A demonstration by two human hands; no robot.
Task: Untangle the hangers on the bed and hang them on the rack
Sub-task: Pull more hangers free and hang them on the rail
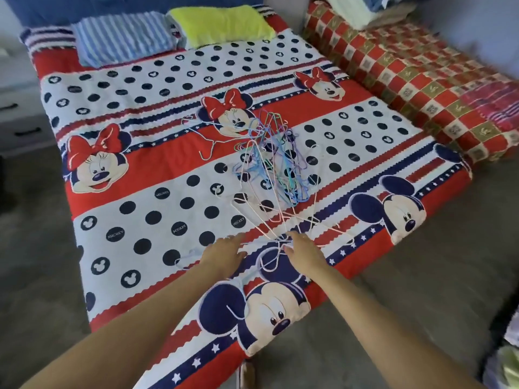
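Your hangers (269, 164) look like thin wire with a smooth coloured coating, pink, blue and green. The bedspread (157, 175) under them is matt printed cloth with a quilted, ridged surface. The pillows (123, 37) are soft cloth; the yellow one (222, 23) looks fuzzy. The floor (36, 248) looks like matt grey carpet.

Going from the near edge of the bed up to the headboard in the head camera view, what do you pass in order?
Left hand and right hand → pale hangers → tangled pile of coloured hangers → striped pillow and yellow pillow.
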